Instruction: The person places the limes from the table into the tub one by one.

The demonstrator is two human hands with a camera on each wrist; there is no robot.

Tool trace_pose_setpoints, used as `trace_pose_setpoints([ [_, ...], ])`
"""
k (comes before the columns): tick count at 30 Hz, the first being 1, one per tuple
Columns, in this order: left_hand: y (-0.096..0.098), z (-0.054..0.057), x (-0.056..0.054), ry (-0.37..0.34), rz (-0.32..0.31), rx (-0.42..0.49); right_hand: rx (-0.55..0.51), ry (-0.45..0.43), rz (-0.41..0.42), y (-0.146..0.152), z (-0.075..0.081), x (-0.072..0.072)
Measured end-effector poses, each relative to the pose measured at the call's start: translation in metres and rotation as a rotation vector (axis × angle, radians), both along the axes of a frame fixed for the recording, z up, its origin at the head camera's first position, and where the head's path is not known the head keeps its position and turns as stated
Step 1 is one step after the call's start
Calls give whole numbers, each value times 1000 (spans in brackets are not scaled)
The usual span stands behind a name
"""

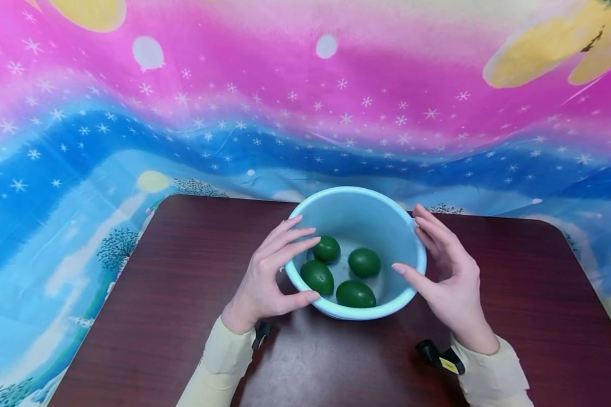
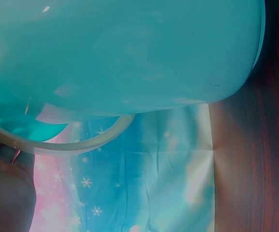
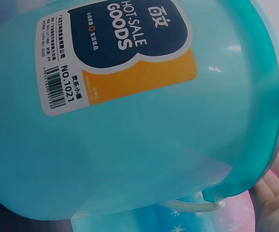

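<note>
A light blue plastic bucket (image 1: 353, 314) stands on the table, with several dark green, egg-shaped fruits (image 1: 364, 263) lying on its bottom. At the left side of the rim is my left hand (image 1: 267, 271), its fingers spread and nearly straight over the edge and its thumb at the front rim. My right hand (image 1: 455, 277) is around the right side, fingers extended along the outside and thumb over the opening. In the left wrist view a pale handle (image 2: 88, 145) hangs by the bucket's wall. The right wrist view shows a printed label (image 3: 115, 53) on the bucket.
The dark brown wooden table (image 1: 183, 316) has rounded far corners. Behind it hangs a pink and blue cloth (image 1: 265, 102) with snowflakes, close to the table's far edge. A black strap device (image 1: 438, 357) sits at my right wrist.
</note>
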State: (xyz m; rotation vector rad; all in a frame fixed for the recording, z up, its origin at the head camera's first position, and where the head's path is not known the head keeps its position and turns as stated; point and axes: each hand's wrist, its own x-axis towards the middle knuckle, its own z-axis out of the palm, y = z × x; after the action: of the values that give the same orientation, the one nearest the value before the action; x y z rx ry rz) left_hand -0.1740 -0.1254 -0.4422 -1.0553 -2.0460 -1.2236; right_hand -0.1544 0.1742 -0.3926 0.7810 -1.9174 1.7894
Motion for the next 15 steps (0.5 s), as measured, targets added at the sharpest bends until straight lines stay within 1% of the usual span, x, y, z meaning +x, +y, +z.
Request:
trace_pose_setpoints([
  [5, 0, 0, -1, 5, -5, 5, 32, -11, -23, 1, 0, 1],
  [15, 0, 1, 0, 4, 2, 3, 61, -20, -32, 0, -1, 0],
])
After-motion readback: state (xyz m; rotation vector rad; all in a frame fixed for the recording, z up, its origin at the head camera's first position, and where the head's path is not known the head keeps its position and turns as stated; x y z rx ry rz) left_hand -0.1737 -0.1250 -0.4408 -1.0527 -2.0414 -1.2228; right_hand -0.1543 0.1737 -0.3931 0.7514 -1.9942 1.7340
